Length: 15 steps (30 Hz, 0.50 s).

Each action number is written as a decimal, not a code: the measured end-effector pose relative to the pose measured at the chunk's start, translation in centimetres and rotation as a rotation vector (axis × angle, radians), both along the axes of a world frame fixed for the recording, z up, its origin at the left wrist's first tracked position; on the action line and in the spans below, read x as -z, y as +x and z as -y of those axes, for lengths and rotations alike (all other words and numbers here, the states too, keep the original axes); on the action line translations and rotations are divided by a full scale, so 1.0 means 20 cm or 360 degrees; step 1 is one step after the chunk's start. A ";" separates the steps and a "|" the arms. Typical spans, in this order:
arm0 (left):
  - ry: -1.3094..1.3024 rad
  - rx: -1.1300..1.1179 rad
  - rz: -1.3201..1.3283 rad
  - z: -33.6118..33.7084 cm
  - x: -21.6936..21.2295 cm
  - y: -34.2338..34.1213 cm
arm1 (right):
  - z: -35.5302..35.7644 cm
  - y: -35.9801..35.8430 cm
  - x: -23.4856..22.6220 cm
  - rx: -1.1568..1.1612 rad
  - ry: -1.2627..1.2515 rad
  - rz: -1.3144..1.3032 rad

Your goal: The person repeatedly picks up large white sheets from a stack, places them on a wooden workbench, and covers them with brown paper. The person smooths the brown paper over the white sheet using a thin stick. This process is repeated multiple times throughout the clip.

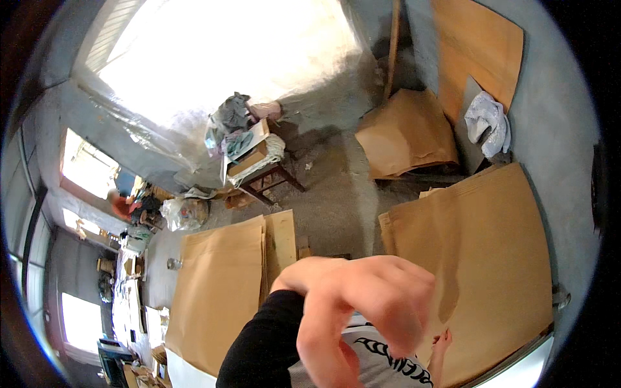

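At the lower centre, close to the camera: left grip (381,294), bare, knuckles raised, fingers bent inward, blurred; whether it clasps anything cannot be told. Black sleeve (262,343) behind its wrist, running down to the left. Just below it: grey top (381,372) with dark print.

To the right of and below the left grip: right grip (442,341), small in view, fingers curled; whether it is clenched on something cannot be told.

Beyond the right grip, extending upward and rightward: right cardboard stack (498,258), large brown sheets lying flat, a darker streak down its left part; contact with the right grip cannot be told.

Left of the left grip: left cardboard stack (217,291), layered brown sheets, with pale board (279,239) along its right edge.

Ahead of both grips: grey floor (330,216). Farther ahead, to the right: brown sheets (414,136), top one bowed; tall orange-brown board (479,48), upright by the wall; pale grey cloth (488,123), draped, near it.

Farther ahead, to the left: dark wooden stool (277,171), bearing heaped fabrics (233,113); clear plastic bag (184,213); at far left, a seated person (121,205) in red.
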<state>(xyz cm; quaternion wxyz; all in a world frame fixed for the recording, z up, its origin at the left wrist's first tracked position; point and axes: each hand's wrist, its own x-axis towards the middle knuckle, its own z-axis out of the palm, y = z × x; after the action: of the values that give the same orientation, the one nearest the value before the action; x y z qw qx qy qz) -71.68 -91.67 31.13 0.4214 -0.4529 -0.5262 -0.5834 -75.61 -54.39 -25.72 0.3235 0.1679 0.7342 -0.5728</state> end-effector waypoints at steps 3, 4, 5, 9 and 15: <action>0.0134 0.0109 -0.0186 0.17 0.00 -0.20 | 0.10 0.05 -0.08 0.0125 0.0097 0.0005; 0.0142 0.0171 -0.0100 0.27 0.00 -0.23 | 0.13 0.05 -0.11 0.0181 0.0129 -0.0003; 0.0152 0.0229 -0.0008 0.36 0.00 -0.27 | 0.17 0.07 -0.16 0.0229 0.0162 0.0007; 0.0197 0.0419 0.0091 0.69 0.02 -0.49 | 0.34 0.09 -0.35 0.0338 0.0266 0.0069; 0.0450 0.0267 0.0031 1.00 0.14 -0.66 | 0.62 -0.14 -0.42 0.0209 0.0167 -0.0107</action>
<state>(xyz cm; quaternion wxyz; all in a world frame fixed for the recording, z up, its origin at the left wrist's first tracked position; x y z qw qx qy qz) -84.86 -111.74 28.40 0.4258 -0.4257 -0.4033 -0.6891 -78.36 -66.76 -17.25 0.2513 0.2131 0.7611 -0.5588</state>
